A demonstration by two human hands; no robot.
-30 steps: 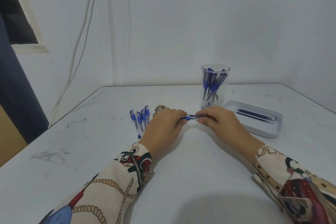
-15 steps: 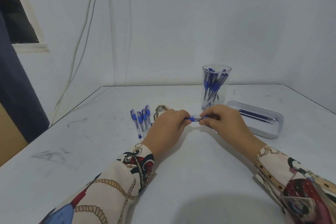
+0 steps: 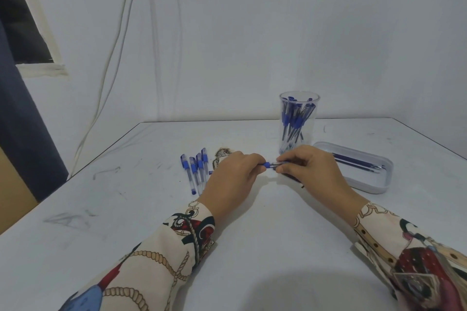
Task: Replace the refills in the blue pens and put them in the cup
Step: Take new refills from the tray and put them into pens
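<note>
Your left hand [image 3: 233,177] & right hand [image 3: 307,168] both pinch one blue pen [image 3: 273,165], held level just in front of the cup [image 3: 299,121]; spare pens [image 3: 195,171] lie left of cup, tray [image 3: 364,185] w/ refills [image 3: 356,162] right.

Left hand [image 3: 233,175] and right hand [image 3: 309,168] low, fingers curled, pinching opposite ends between them

One view only, worn on the person's head, looking forward and down along both sleeves. The grip sits close, just below frame centre: left hand [image 3: 233,177] and right hand [image 3: 312,168] meeting over the table [image 3: 252,247]. Beyond the grip, the wall [image 3: 252,45] fills the top half.
</note>
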